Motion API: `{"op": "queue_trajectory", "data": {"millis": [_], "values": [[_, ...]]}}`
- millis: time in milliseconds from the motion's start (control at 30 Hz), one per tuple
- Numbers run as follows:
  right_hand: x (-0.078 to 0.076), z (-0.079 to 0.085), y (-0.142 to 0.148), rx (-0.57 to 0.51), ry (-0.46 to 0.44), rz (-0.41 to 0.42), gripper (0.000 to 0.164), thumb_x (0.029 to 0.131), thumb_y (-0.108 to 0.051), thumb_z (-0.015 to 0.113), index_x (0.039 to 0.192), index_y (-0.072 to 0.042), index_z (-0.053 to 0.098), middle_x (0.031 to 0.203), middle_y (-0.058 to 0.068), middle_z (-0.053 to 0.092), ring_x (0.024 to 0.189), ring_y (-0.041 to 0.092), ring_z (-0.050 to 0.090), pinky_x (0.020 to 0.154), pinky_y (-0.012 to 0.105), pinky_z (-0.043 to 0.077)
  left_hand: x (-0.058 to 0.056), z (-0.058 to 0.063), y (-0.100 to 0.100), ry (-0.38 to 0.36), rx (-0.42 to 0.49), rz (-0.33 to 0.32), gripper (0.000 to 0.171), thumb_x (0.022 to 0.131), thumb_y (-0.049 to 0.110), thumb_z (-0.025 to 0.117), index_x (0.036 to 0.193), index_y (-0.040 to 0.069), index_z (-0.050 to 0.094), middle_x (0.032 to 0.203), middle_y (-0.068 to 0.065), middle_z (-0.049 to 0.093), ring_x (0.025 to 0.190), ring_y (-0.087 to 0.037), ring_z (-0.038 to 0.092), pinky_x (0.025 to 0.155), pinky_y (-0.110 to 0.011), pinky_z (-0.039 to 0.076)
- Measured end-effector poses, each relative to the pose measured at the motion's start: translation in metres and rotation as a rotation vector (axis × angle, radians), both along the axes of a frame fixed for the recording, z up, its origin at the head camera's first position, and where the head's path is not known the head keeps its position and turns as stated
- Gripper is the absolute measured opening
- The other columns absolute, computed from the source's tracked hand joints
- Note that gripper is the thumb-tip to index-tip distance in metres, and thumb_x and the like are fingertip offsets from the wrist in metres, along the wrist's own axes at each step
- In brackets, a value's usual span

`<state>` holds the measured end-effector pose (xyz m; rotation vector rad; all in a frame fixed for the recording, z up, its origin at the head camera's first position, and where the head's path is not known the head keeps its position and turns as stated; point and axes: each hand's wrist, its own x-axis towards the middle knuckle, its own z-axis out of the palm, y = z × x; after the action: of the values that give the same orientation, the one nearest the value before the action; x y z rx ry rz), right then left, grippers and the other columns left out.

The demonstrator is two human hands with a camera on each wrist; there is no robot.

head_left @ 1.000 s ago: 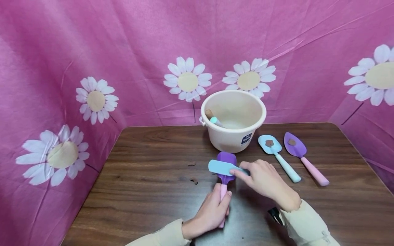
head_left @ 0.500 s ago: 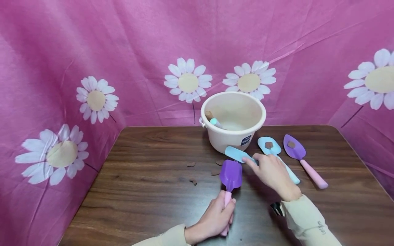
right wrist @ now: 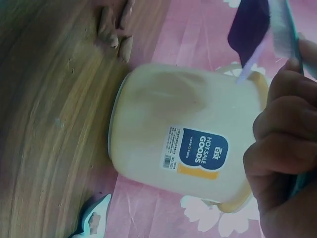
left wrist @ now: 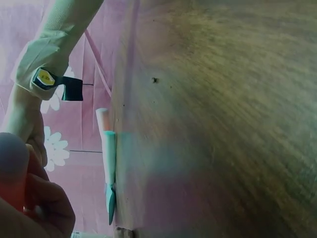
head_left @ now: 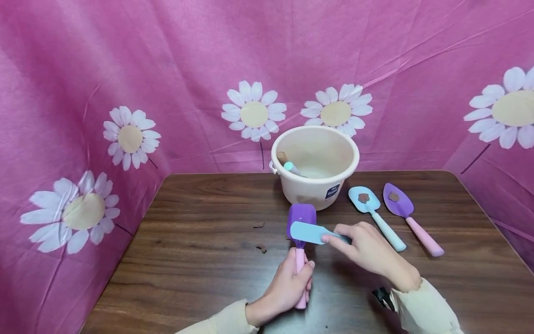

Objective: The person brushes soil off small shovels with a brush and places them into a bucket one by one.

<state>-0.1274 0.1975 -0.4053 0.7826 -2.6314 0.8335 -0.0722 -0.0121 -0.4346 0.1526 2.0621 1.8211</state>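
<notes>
My left hand (head_left: 288, 283) grips the pink handle of a toy shovel with a purple blade (head_left: 302, 212), held out in front of the bucket. In my right hand (head_left: 371, 248) is a light-blue flat-bladed toy shovel (head_left: 308, 233), pinched near its neck with the thumb along it. Its blade crosses over the lower part of the purple blade; whether they touch I cannot tell. The left wrist view has my left hand's curled fingers (left wrist: 49, 201) at its lower left corner. In the right wrist view my right fingers (right wrist: 285, 134) curl round the handle.
A cream bucket (head_left: 313, 190) holding a few stick-like things stands behind the hands. Right of it lie a light-blue shovel (head_left: 385, 229) and a purple trowel (head_left: 421, 232), each with a brown lump. Brown flakes (head_left: 261, 248) lie on the wooden table (head_left: 187, 260).
The blue blade swung off the purple one toward the bucket half a second ago, while the purple dipped nearer me. Now the purple blade is raised again and the blue lies across it.
</notes>
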Motion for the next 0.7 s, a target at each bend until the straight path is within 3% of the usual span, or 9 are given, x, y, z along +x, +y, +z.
{"op": "queue_trajectory", "data": {"millis": [233, 467, 700], "values": [[-0.002, -0.003, 0.004, -0.075, 0.011, 0.009, 0.033, 0.086, -0.023, 0.071, 0.066, -0.031, 0.046, 0.060, -0.022, 0.021, 0.051, -0.008, 0.022, 0.044, 0.009, 0.024, 0.002, 0.002, -0.003, 0.024, 0.017, -0.028, 0.014, 0.097, 0.019, 0.050, 0.099, 0.006, 0.044, 0.058, 0.001, 0.049, 0.037, -0.009, 0.050, 0.036, -0.026, 0.049], [-0.011, -0.014, 0.004, -0.028, 0.035, -0.264, 0.036, 0.088, -0.032, 0.068, 0.061, -0.024, 0.046, 0.054, -0.016, 0.024, 0.048, 0.001, 0.028, 0.044, 0.017, 0.026, 0.004, 0.002, -0.003, -0.001, 0.025, -0.056, 0.012, 0.096, 0.018, 0.050, 0.099, 0.006, 0.045, 0.057, 0.002, 0.048, 0.036, -0.009, 0.047, 0.034, -0.025, 0.047], [-0.016, -0.018, 0.004, 0.034, 0.017, -0.404, 0.045, 0.093, -0.039, 0.061, 0.060, -0.016, 0.039, 0.052, -0.008, 0.024, 0.047, 0.014, 0.030, 0.043, 0.026, 0.024, 0.005, 0.000, -0.004, 0.009, 0.008, -0.060, 0.011, 0.095, 0.017, 0.051, 0.099, 0.008, 0.045, 0.057, 0.003, 0.048, 0.037, -0.008, 0.045, 0.032, -0.026, 0.045]]}}
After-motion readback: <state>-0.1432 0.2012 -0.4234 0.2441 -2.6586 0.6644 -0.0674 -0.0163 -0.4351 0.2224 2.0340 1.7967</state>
